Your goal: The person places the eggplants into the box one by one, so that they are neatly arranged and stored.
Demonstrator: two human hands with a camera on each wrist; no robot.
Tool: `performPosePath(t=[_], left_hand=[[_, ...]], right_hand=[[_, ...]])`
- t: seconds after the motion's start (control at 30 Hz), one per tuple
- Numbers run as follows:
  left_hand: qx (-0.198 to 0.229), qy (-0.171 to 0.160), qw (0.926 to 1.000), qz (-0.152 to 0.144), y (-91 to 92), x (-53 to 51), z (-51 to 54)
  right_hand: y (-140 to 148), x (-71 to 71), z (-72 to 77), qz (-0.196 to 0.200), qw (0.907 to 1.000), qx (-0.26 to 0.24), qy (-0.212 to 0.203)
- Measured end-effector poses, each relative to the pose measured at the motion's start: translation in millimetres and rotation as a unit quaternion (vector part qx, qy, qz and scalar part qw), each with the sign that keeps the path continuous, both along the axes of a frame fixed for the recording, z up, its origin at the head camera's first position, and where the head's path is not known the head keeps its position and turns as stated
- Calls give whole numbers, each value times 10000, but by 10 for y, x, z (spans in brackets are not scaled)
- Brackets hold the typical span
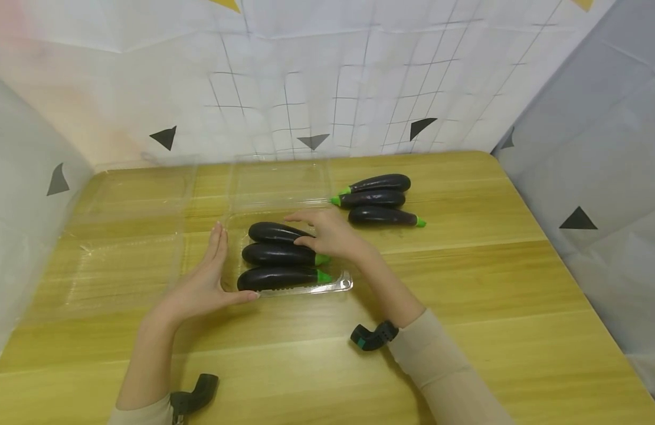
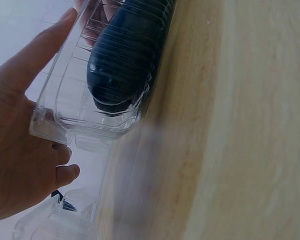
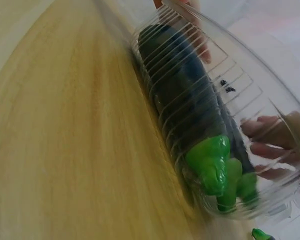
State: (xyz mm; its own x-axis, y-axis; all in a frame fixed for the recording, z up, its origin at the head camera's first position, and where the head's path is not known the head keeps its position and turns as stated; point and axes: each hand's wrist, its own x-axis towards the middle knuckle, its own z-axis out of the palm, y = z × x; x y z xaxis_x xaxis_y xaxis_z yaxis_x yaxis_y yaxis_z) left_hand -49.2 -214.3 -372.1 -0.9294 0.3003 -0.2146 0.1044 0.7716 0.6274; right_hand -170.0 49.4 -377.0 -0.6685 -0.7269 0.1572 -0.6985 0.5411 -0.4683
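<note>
Three dark eggplants (image 1: pixel 277 255) with green stem ends lie side by side in a clear plastic container (image 1: pixel 306 289). At the container's left side, the left hand (image 1: pixel 200 289) has its fingers straight and its thumb at the near rim. The right hand (image 1: pixel 330 233) reaches over the far right part of the container, fingers bent around the stem end of the farthest eggplant, which they partly hide. In the right wrist view the green stem ends (image 3: pixel 210 165) show through the ribbed wall. The left wrist view shows the left hand (image 2: pixel 25 130) against the container's end.
Three more eggplants (image 1: pixel 377 199) lie on the wooden table (image 1: pixel 492 283) at the back right. The container's raised clear lid (image 1: pixel 279 183) is behind it. Another clear container (image 1: pixel 125 260) stands open at the left. Pale sheets hang around the table.
</note>
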Motion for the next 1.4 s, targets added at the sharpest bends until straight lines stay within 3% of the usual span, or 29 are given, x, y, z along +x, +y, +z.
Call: performPosePath(t=[0.27,0.53,0.87,1.07,1.2,1.4], left_hand=[[-15,-45,10000,29,6,-2,29],[-65,-19,10000,21,3,-6,30],[47,7,10000,-51,-23,-13,24],[438,35,9989,-135,-58,-35,41],[656,320,9973,-63,-87,-79,61],[627,779,9945,313,-92,-146,154]], right_hand=[[99,13,25,-67,9940,-951,-544],[184,-10,-11,76,9843,-1677,-538],[242,-42,-27,-129,9826,-1781,-505],[255,-51,-9,-180,9825,-1781,-525],[267,-58,5,-178,9833,-1736,-519],[303,-53,-1,-160,9809,-1798,-727]])
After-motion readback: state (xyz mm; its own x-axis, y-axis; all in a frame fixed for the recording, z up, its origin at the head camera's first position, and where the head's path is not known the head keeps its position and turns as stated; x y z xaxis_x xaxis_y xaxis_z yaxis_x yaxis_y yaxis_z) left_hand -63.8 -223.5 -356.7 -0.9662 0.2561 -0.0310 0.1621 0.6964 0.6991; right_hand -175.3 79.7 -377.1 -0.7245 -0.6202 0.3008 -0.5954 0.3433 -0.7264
